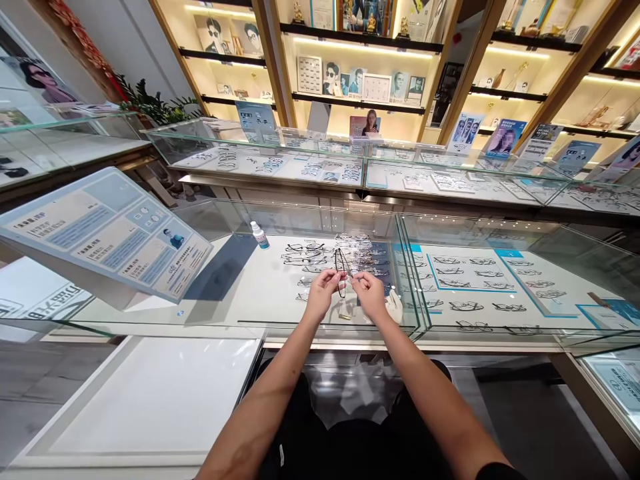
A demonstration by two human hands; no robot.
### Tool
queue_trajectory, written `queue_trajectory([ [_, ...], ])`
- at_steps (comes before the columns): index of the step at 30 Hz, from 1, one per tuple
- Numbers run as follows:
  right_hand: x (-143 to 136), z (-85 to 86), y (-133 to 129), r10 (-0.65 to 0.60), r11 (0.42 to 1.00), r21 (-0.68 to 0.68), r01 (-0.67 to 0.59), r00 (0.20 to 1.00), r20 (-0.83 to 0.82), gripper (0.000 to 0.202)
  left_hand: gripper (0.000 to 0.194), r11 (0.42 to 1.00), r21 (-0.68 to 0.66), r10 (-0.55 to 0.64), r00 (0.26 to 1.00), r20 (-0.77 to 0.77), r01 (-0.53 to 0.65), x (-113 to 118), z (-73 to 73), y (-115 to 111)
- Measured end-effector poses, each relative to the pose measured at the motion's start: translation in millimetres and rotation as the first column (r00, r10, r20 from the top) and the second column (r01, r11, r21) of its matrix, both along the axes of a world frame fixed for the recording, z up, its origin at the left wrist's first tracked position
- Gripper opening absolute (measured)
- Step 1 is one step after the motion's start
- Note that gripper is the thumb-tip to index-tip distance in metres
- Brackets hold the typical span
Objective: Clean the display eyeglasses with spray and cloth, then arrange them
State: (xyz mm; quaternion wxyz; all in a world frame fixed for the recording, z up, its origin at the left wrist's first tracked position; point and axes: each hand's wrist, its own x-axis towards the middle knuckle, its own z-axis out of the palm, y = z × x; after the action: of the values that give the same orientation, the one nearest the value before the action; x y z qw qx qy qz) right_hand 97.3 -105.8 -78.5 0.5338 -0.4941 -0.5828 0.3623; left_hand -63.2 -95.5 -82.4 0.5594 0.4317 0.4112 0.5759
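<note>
Between my two hands, above the glass counter (280, 293), a pair of dark thin-rimmed eyeglasses (339, 254) is held turned edge-on. My left hand (323, 292) pinches the eyeglasses from the left side. My right hand (369, 293) grips them from the right with thumb and fingers together; part of the frame is hidden by the fingers. A crumpled white cloth (395, 307) lies just right of my right hand. Below the hands is a small brass-coloured piece (345, 317), too small to name. A white bottle with a blue label (259, 236) stands to the left.
Rows of eyeglasses (304, 249) show in the counter, with more in the case at right (466, 306). A large printed sign (110, 233) leans at left. Below it is a white open drawer or tray (150, 400). Display cases (275, 167) and lit shelves stand behind.
</note>
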Motion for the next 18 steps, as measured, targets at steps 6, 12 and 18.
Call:
queue_trajectory([
  [6,0.3,6.6,-8.4,-0.336,0.933,0.127,0.336,0.942,-0.017,0.035,0.051,0.999,0.048,0.019,0.997,-0.073,-0.016,-0.9,-4.2,0.1],
  [12,1.1,7.6,-7.2,-0.455,0.853,0.206,0.480,0.876,-0.159,0.031,0.050,0.994,0.097,-0.025,0.984,-0.175,0.043,1.1,-6.2,-1.9],
  [18,4.2,4.3,-4.3,-0.538,0.760,0.319,0.567,0.823,-0.181,0.016,0.047,0.983,0.137,-0.082,0.964,-0.253,0.119,2.3,-6.0,-3.2],
])
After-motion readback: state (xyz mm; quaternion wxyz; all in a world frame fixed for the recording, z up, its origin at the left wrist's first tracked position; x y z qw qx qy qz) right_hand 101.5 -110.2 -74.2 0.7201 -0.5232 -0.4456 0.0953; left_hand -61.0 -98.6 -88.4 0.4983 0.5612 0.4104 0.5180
